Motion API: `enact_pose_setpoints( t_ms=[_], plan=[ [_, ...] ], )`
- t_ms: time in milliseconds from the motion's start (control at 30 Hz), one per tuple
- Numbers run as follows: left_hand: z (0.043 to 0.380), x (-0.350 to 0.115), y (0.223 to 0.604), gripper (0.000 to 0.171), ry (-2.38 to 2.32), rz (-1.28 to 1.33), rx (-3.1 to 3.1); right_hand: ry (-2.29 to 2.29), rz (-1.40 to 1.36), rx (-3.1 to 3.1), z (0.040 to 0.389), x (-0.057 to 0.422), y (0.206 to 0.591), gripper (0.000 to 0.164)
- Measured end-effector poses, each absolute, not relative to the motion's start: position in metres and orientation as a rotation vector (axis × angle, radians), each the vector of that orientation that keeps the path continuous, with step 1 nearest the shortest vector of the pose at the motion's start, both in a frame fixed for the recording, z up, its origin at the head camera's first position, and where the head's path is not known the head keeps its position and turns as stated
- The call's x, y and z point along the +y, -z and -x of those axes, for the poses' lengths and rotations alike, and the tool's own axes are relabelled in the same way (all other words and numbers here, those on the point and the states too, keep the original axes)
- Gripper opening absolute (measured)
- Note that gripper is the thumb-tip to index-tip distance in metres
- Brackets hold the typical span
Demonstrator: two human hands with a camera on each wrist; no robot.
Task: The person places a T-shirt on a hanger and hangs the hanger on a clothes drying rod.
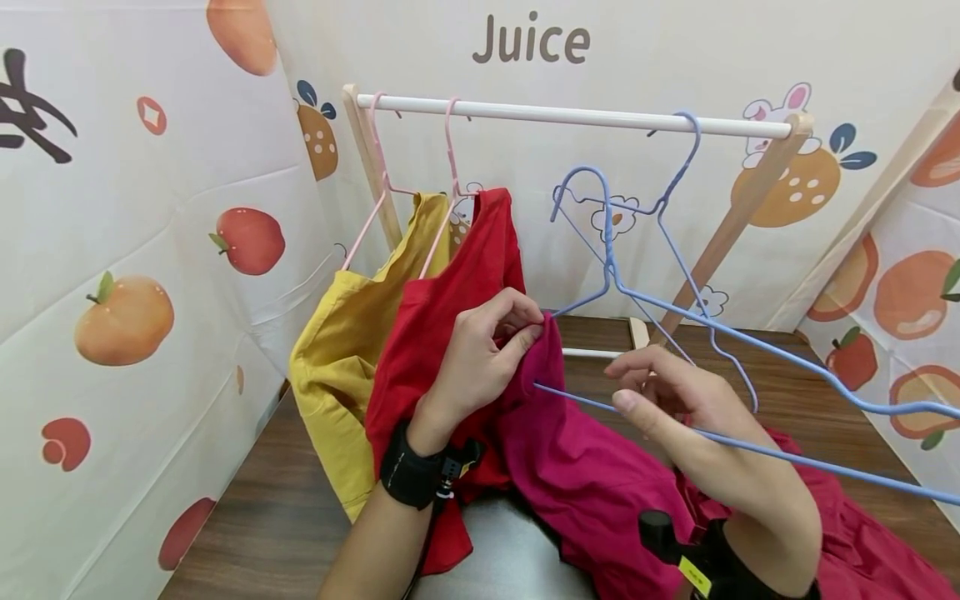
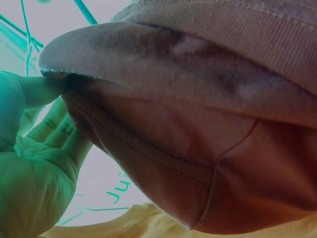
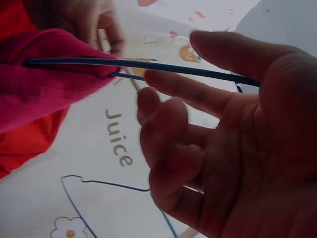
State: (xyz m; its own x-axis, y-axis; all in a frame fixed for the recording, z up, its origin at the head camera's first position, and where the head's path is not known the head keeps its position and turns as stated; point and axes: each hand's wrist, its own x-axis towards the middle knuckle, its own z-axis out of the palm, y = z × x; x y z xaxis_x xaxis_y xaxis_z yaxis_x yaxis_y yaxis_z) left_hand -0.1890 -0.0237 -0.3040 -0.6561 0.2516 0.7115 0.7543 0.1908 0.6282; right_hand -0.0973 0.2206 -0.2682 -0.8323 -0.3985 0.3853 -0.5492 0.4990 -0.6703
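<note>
My left hand (image 1: 480, 354) pinches the edge of a magenta garment (image 1: 577, 467) between thumb and fingers; the left wrist view shows its stitched band (image 2: 148, 144) close up. One end of a blue hanger (image 1: 608, 221) is inside the garment's opening, and its hook points up. My right hand (image 1: 686, 396) is beside the hanger's lower bar with fingers loosely bent. In the right wrist view that bar (image 3: 173, 68) runs between thumb and fingers, which do not close on it. The garment's lower part lies across the table toward the right.
A rack with a white rail (image 1: 562, 114) and wooden posts stands behind. A yellow garment (image 1: 337, 358) and a red garment (image 1: 420, 350) hang there on pink hangers. Another blue hanger (image 1: 678, 179) hangs at the right. A grey surface (image 1: 495, 546) lies on the brown table (image 1: 247, 508).
</note>
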Motion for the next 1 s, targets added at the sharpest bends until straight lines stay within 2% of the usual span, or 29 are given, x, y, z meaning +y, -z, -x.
enact_pose_setpoints(
  t_ms=[267,600,1000],
  plan=[
    [0.184,-0.019,0.303,0.008,1.476,0.995,-1.998,-1.115,-0.945,-2.723,0.112,0.201,0.276,0.036],
    [0.183,-0.017,0.302,0.006,1.482,1.03,-1.999,-0.878,-0.797,-2.957,0.123,0.183,0.284,0.054],
    [0.183,-0.018,0.303,0.011,1.463,1.032,-2.005,-0.765,-0.67,-3.067,0.131,0.176,0.286,0.03]
  ],
)
